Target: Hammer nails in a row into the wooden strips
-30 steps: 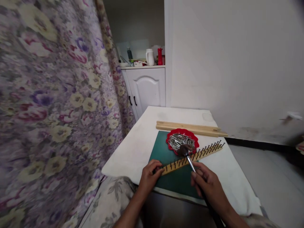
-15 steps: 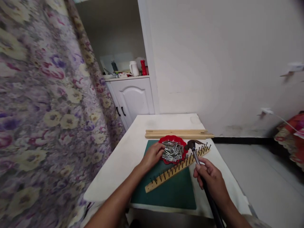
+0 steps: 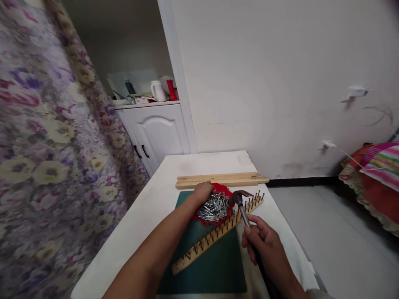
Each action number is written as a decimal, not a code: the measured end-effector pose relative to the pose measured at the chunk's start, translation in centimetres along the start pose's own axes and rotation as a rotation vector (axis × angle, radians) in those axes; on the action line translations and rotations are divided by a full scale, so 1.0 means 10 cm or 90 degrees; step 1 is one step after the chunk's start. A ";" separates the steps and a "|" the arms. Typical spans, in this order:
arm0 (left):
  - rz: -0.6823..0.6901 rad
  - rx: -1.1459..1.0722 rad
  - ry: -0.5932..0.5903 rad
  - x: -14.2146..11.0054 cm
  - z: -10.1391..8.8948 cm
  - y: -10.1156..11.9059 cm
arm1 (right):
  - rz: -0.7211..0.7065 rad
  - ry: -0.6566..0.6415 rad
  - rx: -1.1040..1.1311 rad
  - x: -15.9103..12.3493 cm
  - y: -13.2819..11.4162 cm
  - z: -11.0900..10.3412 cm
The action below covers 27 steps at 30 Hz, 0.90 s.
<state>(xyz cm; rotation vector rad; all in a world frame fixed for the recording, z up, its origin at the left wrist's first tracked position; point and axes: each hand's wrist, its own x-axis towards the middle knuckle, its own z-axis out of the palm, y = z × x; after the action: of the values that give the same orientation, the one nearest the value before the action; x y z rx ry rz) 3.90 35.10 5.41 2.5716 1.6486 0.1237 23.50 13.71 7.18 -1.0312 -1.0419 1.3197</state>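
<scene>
The person's right hand (image 3: 262, 241) grips a claw hammer (image 3: 245, 214) over the nail-studded wooden strip (image 3: 202, 245) slanting across the green mat (image 3: 218, 265), while the left hand (image 3: 203, 192), its fingers seemingly curled, is at the far rim of the red dish (image 3: 220, 186) of loose nails (image 3: 213, 207).

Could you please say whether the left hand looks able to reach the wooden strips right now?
Probably yes: the left hand, by the red dish, is close to the wooden strips, with nothing visible between.
</scene>
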 end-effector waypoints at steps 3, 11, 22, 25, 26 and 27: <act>-0.005 0.027 -0.012 0.01 -0.01 0.00 | -0.004 -0.004 -0.001 0.00 0.01 0.00; -0.003 0.042 0.023 -0.26 -0.08 -0.05 | -0.012 -0.011 -0.008 -0.01 0.01 0.04; -0.064 -0.090 0.178 -1.30 -0.29 -0.17 | -0.038 -0.033 -0.037 -0.04 0.10 0.05; -0.109 -0.169 0.218 -1.78 -0.27 -0.31 | -0.046 -0.041 -0.051 -0.06 0.13 0.06; -0.117 -0.170 0.209 -1.92 -0.26 -0.35 | -0.048 -0.045 -0.056 -0.07 0.14 0.07; -0.118 -0.165 0.190 -2.05 -0.25 -0.37 | -0.051 -0.048 -0.061 -0.07 0.15 0.08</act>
<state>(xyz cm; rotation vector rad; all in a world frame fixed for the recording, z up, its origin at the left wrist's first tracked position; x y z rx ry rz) -8.24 18.03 7.04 2.2807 1.8149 0.6891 22.40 12.96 5.89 -1.0070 -1.2009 1.2626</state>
